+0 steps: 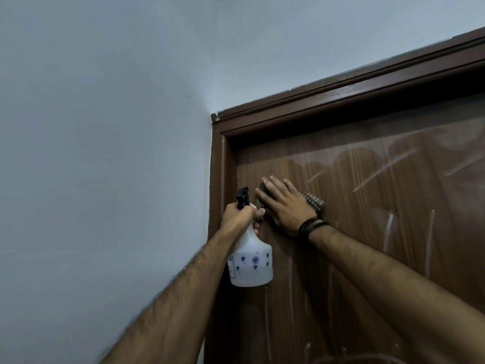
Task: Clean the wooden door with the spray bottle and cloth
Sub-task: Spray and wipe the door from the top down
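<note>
The brown wooden door [367, 206] fills the right half of the view, streaked with wet runs and wipe marks. My left hand [241, 215] grips the neck of a white spray bottle [250, 264] with a black nozzle and blue flower prints, held beside the door's upper left corner. My right hand [284, 203] lies flat with straight fingers on a dark checked cloth [313, 202], pressing it against the door near that corner. Most of the cloth is hidden under the hand.
A dark brown door frame [341, 98] runs along the top and down the left side of the door. A pale blue-grey wall [105, 153] covers the left and top of the view. A dark band sits on my right wrist.
</note>
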`<state>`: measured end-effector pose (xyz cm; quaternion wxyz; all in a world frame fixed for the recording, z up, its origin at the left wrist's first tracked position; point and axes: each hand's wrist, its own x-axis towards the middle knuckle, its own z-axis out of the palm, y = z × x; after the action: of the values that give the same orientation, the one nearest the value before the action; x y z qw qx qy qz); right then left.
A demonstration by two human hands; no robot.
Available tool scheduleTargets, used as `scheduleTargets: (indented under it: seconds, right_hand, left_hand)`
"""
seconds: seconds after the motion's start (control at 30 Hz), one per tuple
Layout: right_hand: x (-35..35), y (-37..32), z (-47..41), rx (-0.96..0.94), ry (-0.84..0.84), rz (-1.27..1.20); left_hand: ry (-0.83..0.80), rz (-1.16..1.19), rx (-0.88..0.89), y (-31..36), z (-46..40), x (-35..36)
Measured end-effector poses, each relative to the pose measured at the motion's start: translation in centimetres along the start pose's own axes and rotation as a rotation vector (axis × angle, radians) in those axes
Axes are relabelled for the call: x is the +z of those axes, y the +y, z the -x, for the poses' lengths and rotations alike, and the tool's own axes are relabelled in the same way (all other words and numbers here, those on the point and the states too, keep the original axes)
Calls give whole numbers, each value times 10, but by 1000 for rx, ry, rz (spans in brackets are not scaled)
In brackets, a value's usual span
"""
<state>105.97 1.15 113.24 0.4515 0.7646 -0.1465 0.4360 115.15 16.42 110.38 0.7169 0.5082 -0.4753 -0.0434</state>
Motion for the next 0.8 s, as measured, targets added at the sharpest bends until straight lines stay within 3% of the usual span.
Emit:
scheduleTargets:
  seconds: [0.1,0.17,0.27,0.43,0.63,0.8]
  right_hand:
    - [-27,24,-51,257,23,-25]
    - [-35,34,-74,328,19,-44]
    - [-29,28,-80,270,7,-26]
    - [4,-1,-38,-97,-13,42]
    - [-1,29,-12,295,176,-44]
    - [3,34,-1,229,226,-50]
  left_hand:
    - [11,6,6,4,-2,-1]
    - [7,13,-6,6,-3,-3]
    - [19,28,-2,12,-8,-8]
    - [42,15,6,15,-8,-8]
    - [24,-11,-64,5,-3,-4]
    - [-74,-12,-31,6,-2,0]
